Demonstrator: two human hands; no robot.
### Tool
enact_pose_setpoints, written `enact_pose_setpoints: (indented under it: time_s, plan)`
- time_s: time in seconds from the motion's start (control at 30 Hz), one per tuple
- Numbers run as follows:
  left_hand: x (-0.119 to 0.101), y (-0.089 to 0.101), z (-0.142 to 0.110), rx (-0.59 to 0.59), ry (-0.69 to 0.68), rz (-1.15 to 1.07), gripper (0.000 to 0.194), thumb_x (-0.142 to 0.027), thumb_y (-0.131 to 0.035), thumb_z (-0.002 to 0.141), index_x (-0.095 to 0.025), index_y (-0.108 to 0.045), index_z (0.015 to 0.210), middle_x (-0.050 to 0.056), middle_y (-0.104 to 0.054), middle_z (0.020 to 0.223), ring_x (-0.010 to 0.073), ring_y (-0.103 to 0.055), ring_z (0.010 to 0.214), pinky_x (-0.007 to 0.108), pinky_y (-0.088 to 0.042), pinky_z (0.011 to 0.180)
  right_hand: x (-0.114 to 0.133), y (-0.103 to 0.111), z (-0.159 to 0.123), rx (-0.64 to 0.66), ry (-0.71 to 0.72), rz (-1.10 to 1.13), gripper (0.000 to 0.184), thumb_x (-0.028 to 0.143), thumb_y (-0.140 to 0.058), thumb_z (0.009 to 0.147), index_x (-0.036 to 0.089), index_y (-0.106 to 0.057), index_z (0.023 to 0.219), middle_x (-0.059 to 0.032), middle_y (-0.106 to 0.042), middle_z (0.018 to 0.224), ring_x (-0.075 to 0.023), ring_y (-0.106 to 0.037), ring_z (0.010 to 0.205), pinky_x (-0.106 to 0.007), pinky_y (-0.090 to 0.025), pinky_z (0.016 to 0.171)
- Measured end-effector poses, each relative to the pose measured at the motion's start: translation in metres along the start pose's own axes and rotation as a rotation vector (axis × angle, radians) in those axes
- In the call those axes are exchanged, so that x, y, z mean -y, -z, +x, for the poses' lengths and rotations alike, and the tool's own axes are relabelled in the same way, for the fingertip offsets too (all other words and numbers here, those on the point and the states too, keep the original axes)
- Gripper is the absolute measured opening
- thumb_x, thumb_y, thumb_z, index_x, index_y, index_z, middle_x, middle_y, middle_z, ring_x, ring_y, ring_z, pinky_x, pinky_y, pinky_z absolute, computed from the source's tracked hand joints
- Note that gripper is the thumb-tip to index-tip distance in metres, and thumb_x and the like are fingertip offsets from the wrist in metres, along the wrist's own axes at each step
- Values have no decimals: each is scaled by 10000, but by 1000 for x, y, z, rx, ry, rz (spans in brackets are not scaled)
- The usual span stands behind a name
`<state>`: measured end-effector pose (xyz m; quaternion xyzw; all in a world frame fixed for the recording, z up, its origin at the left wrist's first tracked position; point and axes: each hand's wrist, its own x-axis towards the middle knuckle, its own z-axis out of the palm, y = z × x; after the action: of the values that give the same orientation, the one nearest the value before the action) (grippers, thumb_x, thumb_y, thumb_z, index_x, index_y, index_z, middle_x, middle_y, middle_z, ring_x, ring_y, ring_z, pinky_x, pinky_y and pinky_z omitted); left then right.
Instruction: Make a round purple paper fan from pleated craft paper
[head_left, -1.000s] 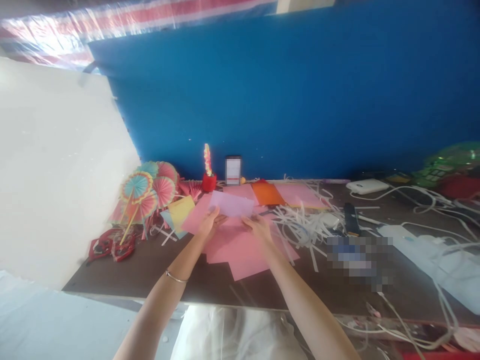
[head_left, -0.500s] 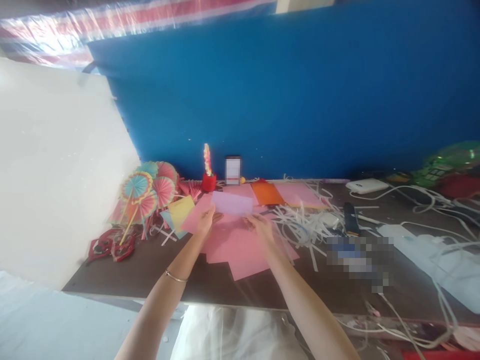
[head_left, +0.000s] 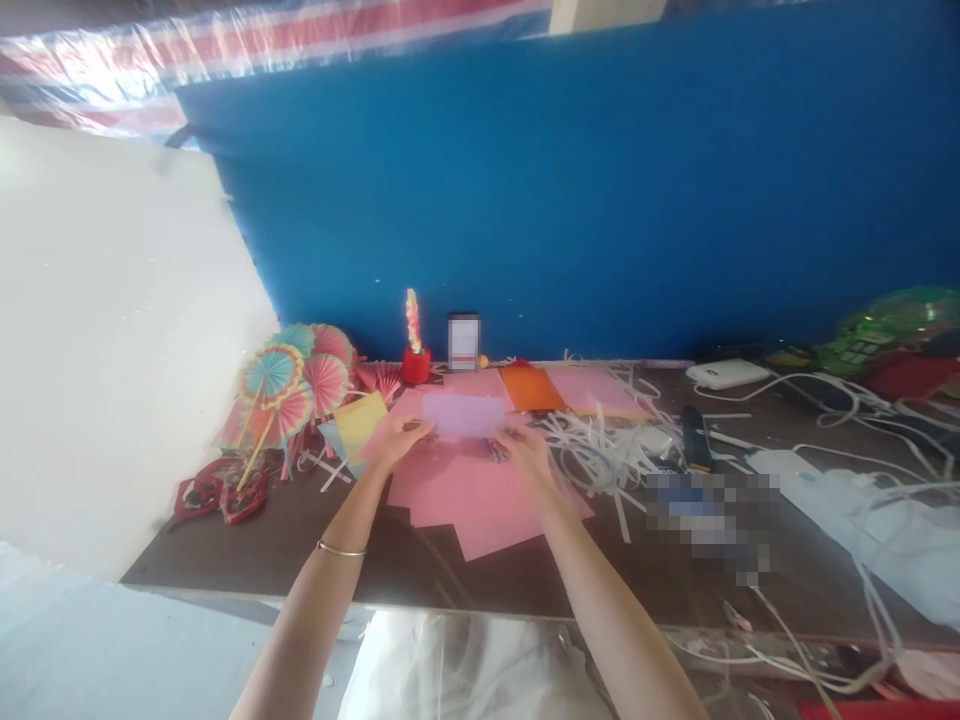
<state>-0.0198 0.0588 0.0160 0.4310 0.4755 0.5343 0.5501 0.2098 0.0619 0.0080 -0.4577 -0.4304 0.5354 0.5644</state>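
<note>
A small lilac sheet of paper (head_left: 463, 414) is held by its two sides above the pink paper sheets (head_left: 472, 490) on the desk. My left hand (head_left: 403, 440) pinches its left edge, and my right hand (head_left: 523, 448) grips the lower right corner. Behind the lilac sheet lie an orange sheet (head_left: 532, 388) and a paler pink sheet (head_left: 596, 388). To the left of my left hand rest a yellow sheet (head_left: 361, 420) and a light blue one, partly covered.
Folded paper fans (head_left: 289, 385) and red-handled scissors (head_left: 221, 490) are at the left. A red holder (head_left: 416, 366) and a phone (head_left: 463, 343) stand near the blue wall. White paper strips (head_left: 600, 450), a black stapler-like object (head_left: 697, 438), a white power bank (head_left: 726, 374) and cables lie right.
The lilac sheet has come down slightly toward the pink sheets. My left hand has shifted a little left and lower along its edge; my right hand stays nearly in place.
</note>
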Motion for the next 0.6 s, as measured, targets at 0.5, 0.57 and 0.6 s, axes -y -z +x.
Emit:
enact_pose_setpoints:
  time_s: [0.5, 0.57, 0.6]
  plan:
    - [-4, 16, -1, 36, 31, -93, 313, -200, -784, 565, -93, -646, 825, 82, -685, 768, 241, -682, 692, 385, -549, 750, 15, 1, -6, 147, -45, 65, 261, 326, -781, 536, 154, -633, 666, -9, -616, 627, -124, -554, 530, -253, -437, 541]
    - [-3, 15, 0, 23, 46, -142, 288, -181, -781, 561, -105, -645, 804, 62, -678, 748, 232, -681, 689, 376, -549, 751, 18, 0, -8, 133, -75, 104, 259, 309, -778, 532, 156, -635, 685, -16, -623, 662, -136, -575, 572, -251, -442, 562]
    - [-2, 14, 1, 21, 51, -157, 274, -178, -779, 563, -110, -644, 792, 55, -676, 741, 226, -681, 692, 365, -547, 752, 18, -1, -8, 127, -88, 119, 260, 302, -777, 525, 158, -634, 687, -18, -627, 676, -144, -586, 595, -254, -447, 576]
